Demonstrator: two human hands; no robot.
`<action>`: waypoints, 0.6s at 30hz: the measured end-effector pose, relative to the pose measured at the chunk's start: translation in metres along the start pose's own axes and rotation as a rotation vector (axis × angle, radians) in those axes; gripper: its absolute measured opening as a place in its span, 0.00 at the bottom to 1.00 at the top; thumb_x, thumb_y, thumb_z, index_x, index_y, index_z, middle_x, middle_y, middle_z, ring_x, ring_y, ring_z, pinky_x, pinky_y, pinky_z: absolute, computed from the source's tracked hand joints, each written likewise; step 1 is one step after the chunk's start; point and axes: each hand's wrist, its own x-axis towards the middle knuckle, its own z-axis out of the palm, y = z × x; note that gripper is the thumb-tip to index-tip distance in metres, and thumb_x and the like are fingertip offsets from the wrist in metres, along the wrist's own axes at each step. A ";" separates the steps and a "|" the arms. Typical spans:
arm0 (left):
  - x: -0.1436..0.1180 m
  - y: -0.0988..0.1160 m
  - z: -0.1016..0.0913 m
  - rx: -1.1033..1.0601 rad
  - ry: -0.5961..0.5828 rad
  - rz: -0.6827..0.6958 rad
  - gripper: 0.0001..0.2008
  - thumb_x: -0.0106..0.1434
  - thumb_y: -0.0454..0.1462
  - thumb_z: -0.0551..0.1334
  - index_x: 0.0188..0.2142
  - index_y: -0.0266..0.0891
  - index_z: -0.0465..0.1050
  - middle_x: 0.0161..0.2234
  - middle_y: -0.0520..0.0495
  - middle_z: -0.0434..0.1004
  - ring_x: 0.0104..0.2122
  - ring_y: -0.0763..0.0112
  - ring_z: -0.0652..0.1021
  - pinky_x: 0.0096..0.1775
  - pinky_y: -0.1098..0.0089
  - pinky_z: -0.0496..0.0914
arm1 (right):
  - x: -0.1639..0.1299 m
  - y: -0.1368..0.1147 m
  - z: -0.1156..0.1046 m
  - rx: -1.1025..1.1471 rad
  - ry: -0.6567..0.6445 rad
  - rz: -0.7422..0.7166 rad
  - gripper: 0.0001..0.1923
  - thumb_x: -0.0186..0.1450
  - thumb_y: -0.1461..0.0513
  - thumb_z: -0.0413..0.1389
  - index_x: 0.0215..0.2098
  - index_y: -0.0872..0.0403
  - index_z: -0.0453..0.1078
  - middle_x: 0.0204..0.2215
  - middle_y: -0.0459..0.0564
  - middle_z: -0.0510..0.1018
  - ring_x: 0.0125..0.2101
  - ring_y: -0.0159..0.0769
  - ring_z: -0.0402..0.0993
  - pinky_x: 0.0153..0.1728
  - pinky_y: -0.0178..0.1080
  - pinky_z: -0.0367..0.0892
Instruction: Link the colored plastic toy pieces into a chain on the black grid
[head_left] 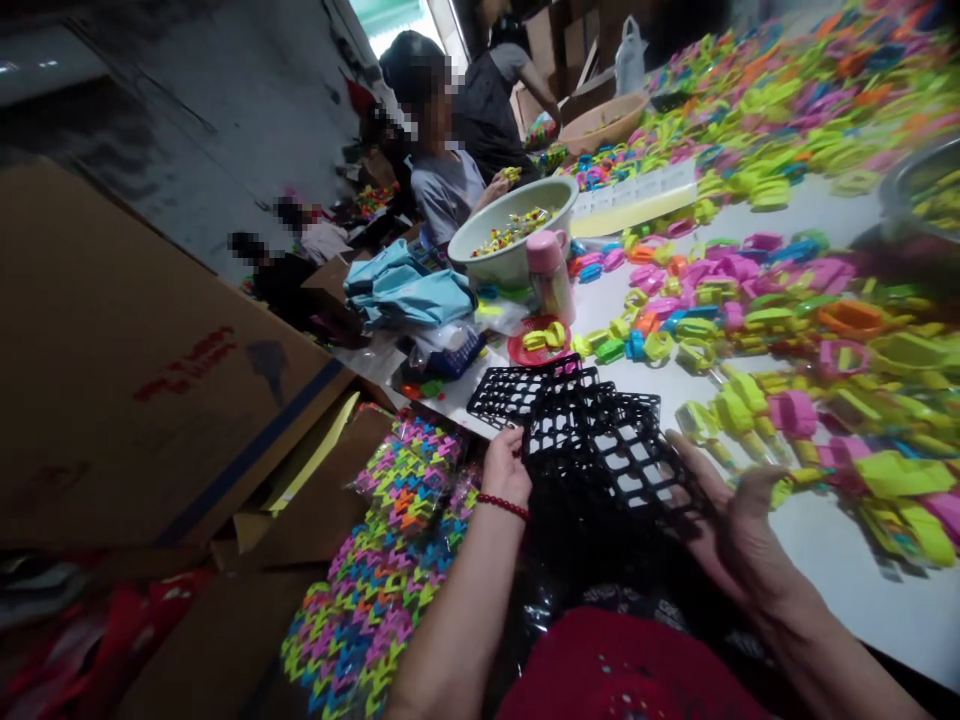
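While your left hand (504, 468) gripped the black grid stack (592, 430) at the table (825, 540) edge w/ closed fingers, your right hand (739, 525) lay open-fingered vs its right side.

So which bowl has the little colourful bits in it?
The pale green bowl beside the pink bottle; the tan bowl sits farther back.

Black lattice trays (592, 430) between both hands; red bead bracelet (504, 506) on left wrist; neon multicoloured interlocked pieces (375, 590) below-left.
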 end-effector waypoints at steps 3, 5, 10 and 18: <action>0.001 0.010 0.008 -0.097 0.075 0.004 0.10 0.61 0.41 0.65 0.31 0.35 0.71 0.25 0.49 0.73 0.27 0.73 0.76 0.36 0.71 0.74 | -0.005 0.005 -0.006 -0.190 -0.028 -0.085 0.54 0.49 0.28 0.53 0.66 0.43 0.56 0.63 0.52 0.65 0.63 0.54 0.58 0.60 0.52 0.61; 0.004 0.014 0.014 -0.124 0.155 -0.004 0.11 0.61 0.41 0.66 0.31 0.36 0.70 0.25 0.49 0.72 0.25 0.73 0.75 0.34 0.71 0.74 | -0.007 0.009 -0.008 -0.390 0.027 -0.107 0.55 0.46 0.37 0.66 0.66 0.44 0.56 0.63 0.51 0.64 0.64 0.52 0.56 0.63 0.50 0.55; 0.014 0.019 0.025 -0.104 0.258 -0.012 0.05 0.61 0.33 0.64 0.32 0.35 0.68 0.23 0.50 0.72 0.22 0.73 0.74 0.30 0.71 0.73 | -0.008 0.006 -0.001 -0.401 0.073 -0.061 0.35 0.57 0.47 0.65 0.60 0.46 0.65 0.54 0.48 0.76 0.58 0.47 0.66 0.60 0.47 0.62; 0.004 0.050 -0.004 -0.093 0.300 0.164 0.02 0.60 0.31 0.57 0.33 0.36 0.67 0.22 0.51 0.72 0.19 0.73 0.73 0.24 0.72 0.70 | 0.009 -0.011 0.000 -0.050 0.070 0.047 0.23 0.60 0.48 0.63 0.49 0.51 0.73 0.41 0.50 0.82 0.44 0.48 0.78 0.41 0.45 0.78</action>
